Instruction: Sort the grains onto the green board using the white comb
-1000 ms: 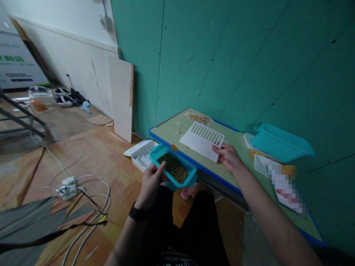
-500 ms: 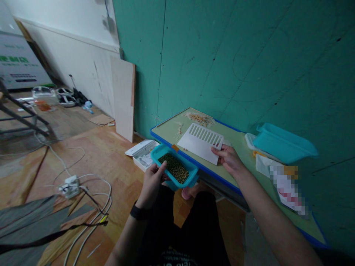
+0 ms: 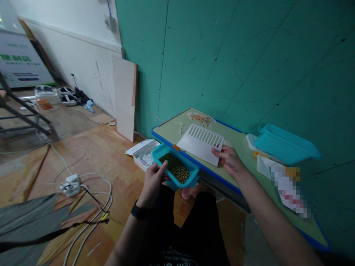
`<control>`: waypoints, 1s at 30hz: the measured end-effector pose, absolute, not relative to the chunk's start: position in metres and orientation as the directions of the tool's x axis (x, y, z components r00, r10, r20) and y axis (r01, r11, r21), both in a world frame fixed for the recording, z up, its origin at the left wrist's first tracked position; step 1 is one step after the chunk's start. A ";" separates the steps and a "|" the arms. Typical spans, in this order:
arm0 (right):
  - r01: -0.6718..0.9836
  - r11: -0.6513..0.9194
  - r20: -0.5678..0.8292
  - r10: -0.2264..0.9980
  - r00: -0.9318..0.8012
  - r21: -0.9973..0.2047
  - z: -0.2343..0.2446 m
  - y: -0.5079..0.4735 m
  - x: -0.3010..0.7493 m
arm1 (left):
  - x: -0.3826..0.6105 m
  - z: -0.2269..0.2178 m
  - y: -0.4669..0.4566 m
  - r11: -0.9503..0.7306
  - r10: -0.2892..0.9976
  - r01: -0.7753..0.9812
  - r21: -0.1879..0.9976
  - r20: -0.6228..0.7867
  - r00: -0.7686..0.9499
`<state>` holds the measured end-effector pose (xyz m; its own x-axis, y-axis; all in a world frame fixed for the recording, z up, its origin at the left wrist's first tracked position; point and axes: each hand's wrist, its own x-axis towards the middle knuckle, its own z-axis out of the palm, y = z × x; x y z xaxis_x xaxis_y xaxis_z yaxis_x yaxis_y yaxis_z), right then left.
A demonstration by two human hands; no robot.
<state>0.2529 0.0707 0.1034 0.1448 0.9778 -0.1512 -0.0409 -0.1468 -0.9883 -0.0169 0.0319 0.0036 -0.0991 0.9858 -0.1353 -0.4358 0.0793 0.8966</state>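
Observation:
My left hand [image 3: 154, 178] grips the near left side of a blue plastic bin [image 3: 194, 178], its thumb over the rim. Inside the bin lie green beans [image 3: 169, 161] and yellowish beans [image 3: 181, 174]. The bin is at the table's front edge, above my knees. My right hand [image 3: 229, 159] pinches the right end of a white slotted plastic panel [image 3: 199, 147], which lies over the table top with its slots away from me. Behind the panel, a pile of tan beans [image 3: 202, 119] sits on the table, and a few pale bits [image 3: 181, 129] lie to its left.
On the right of the table [image 3: 164, 127] stand another blue bin [image 3: 285, 144] and a partly blurred packet [image 3: 291, 195]. A green wall [image 3: 216, 55] rises behind. An open white box [image 3: 142, 153], a power strip [image 3: 70, 184] and loose cables [image 3: 108, 192] lie on the floor.
The view shifts very slightly. Both hands keep their hold on the bin and the panel, with no clear movement.

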 end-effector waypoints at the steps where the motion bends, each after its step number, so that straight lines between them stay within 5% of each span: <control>1: -0.039 -0.153 -0.157 0.977 0.144 -0.987 0.104 0.070 0.252 | -0.017 0.004 0.032 0.078 0.986 -0.429 0.900 -0.134 -0.101; 15: -0.041 -0.139 -0.142 0.986 0.085 -0.989 0.104 0.067 0.249 | -0.017 0.002 0.033 0.083 0.984 -0.418 0.905 -0.142 -0.112; 18: -0.022 -0.006 -0.010 0.985 0.172 -1.000 0.101 0.064 0.241 | -0.018 0.002 0.034 0.078 0.984 -0.417 0.906 -0.138 -0.116; 21: 0.183 0.178 0.222 0.940 0.260 -0.967 0.096 0.055 0.218 | -0.018 0.000 0.034 0.077 0.984 -0.425 0.902 -0.137 -0.113; 25: 0.614 0.323 0.463 0.883 0.080 -0.720 0.089 0.045 0.169 | -0.017 -0.002 0.035 0.073 0.985 -0.430 0.900 -0.132 -0.109; 30: 0.806 0.475 0.498 0.825 -0.268 -0.353 0.084 0.055 0.124 | -0.017 -0.003 0.037 0.102 0.981 -0.461 0.881 -0.166 -0.099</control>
